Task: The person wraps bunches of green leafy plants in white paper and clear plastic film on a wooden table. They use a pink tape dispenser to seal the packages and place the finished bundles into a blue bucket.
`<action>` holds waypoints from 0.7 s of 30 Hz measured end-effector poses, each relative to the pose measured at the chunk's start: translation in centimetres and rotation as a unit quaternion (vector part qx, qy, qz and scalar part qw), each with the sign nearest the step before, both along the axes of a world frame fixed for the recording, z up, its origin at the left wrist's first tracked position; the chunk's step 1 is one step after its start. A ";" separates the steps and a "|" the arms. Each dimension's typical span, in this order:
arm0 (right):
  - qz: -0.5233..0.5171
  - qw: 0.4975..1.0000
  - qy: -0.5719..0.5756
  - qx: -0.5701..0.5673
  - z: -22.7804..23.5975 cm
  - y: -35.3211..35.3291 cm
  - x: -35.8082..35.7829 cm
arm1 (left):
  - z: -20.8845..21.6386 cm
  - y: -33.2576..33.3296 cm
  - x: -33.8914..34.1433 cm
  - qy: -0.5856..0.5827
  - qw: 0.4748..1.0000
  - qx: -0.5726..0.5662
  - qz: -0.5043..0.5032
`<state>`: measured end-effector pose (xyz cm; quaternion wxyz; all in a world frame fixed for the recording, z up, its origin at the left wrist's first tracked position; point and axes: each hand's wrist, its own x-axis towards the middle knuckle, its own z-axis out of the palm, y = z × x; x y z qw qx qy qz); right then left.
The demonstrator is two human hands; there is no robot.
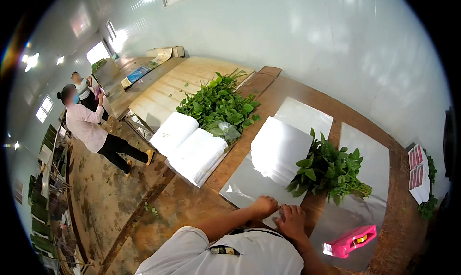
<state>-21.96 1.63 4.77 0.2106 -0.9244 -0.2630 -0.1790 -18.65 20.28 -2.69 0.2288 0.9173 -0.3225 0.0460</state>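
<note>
Both hands work close together at the near edge of the wooden table (288, 90). The left hand (264, 206) lies with its fingers curled down on the corner of a shiny silver sheet (245, 184), and the right hand (291, 220) presses flat, fingers spread a little, on a small white piece (272, 221) just under that corner; whether either hand really pinches something, I cannot tell, because the fingertips are hidden. The silver sheet is spread in front of the person, partly under a stack of white sheets (280, 147), and a bunch of green leafy stems (330, 169) rests just beside the stack, its leaves touching it. I think the main risk is the smooth film: if a hand pulls the corner too quickly, the sheet can slide and drag the white stack with it, and the stack can fan out or push the leafy bunch to the side. The sheet corner hangs near the table edge, so a careless push can also send it down to the dirty floor (105, 193). A pink tape dispenser (350, 240) lies to the right on another silver sheet, near the right elbow, and the forearm can knock it.
</note>
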 end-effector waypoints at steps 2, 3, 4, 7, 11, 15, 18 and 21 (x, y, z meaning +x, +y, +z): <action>-0.016 0.986 0.147 0.074 -3.5 -1.1 1.6 | -0.1 -0.7 1.0 0.019 1.000 -0.014 -0.004; -0.019 0.968 0.224 0.113 -3.3 -0.8 1.9 | -0.1 -0.5 1.0 0.040 0.999 -0.021 0.003; 0.000 0.955 0.256 0.148 -2.7 -1.3 2.3 | -0.1 -0.3 1.0 0.060 0.998 -0.028 0.009; 0.037 0.917 0.327 0.224 -2.6 -2.4 2.8 | 1.7 0.1 0.9 0.156 0.987 -0.039 -0.006; -0.007 0.896 0.378 0.234 -3.6 -2.8 2.8 | 2.2 1.5 0.1 0.036 0.997 -0.040 -0.051; -0.017 0.882 0.386 0.268 -4.0 -2.4 2.6 | 1.5 4.9 0.1 -0.016 0.999 0.035 0.011; -0.013 0.879 0.382 0.284 -4.7 -2.9 2.8 | 2.7 9.2 1.0 -0.013 0.995 0.083 0.050; 0.023 0.892 0.347 0.290 -3.3 -2.7 2.6 | 5.8 13.3 1.7 0.015 0.987 0.143 0.076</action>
